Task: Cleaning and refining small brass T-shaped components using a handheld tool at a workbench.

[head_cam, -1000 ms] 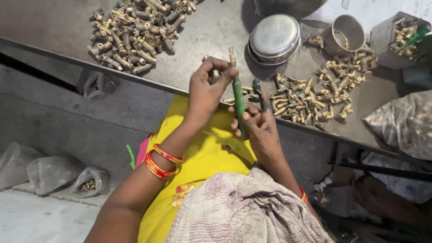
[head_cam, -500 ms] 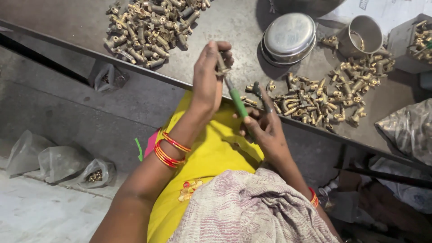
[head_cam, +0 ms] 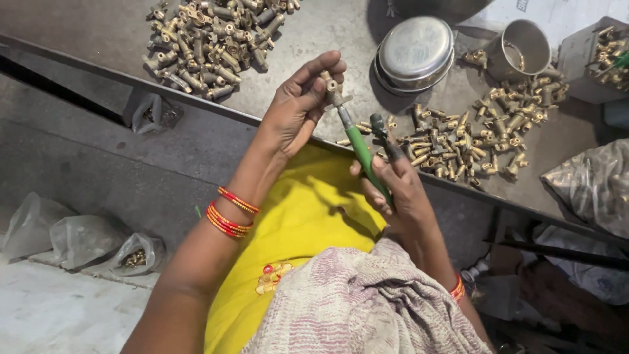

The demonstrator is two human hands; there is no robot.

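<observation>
My left hand (head_cam: 298, 108) pinches a small brass fitting (head_cam: 333, 88) between fingertips and thumb, above the edge of the metal table (head_cam: 327, 39). My right hand (head_cam: 400, 190) grips a green-handled screwdriver (head_cam: 362, 154) whose metal tip meets the fitting from below. Both hands hover over my yellow-clad lap. Red and gold bangles ring my left wrist.
A heap of brass fittings (head_cam: 209, 39) lies at the table's far left, another heap (head_cam: 485, 141) at the right. An upturned steel bowl (head_cam: 416, 52), a steel cup (head_cam: 524, 46) and a grey tray of parts (head_cam: 599, 56) stand behind. Plastic bags (head_cam: 78, 239) lie on the floor at left.
Both hands have shifted slightly right and up in view, still holding the fitting and screwdriver together. The camera has moved closer and tilted.
</observation>
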